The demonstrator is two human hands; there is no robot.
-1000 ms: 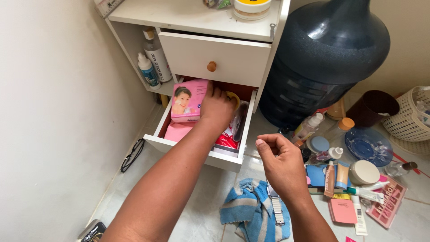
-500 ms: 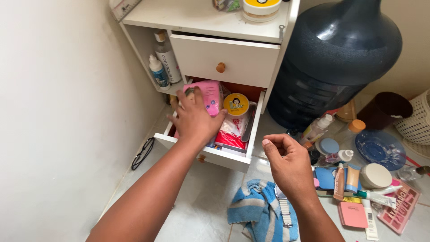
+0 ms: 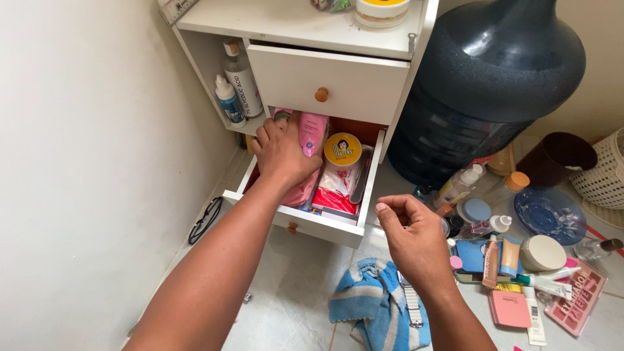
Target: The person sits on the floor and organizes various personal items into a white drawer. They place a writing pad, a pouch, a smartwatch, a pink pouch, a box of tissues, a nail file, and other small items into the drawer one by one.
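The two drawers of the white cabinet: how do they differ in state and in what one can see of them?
The upper drawer is almost shut, so its inside is hidden; the lower drawer is pulled far out and shows packets and a yellow round tin. The left hand reaches into the lower drawer; no hand touches the upper drawer. Both drawers have white fronts and a small wooden knob.

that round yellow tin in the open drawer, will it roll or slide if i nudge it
The yellow tin looks flat and lies lid-up, so it would probably slide rather than roll. It rests on soft-looking red and white packets, which may give and tilt it. The left hand on the pink box beside it could bump it.
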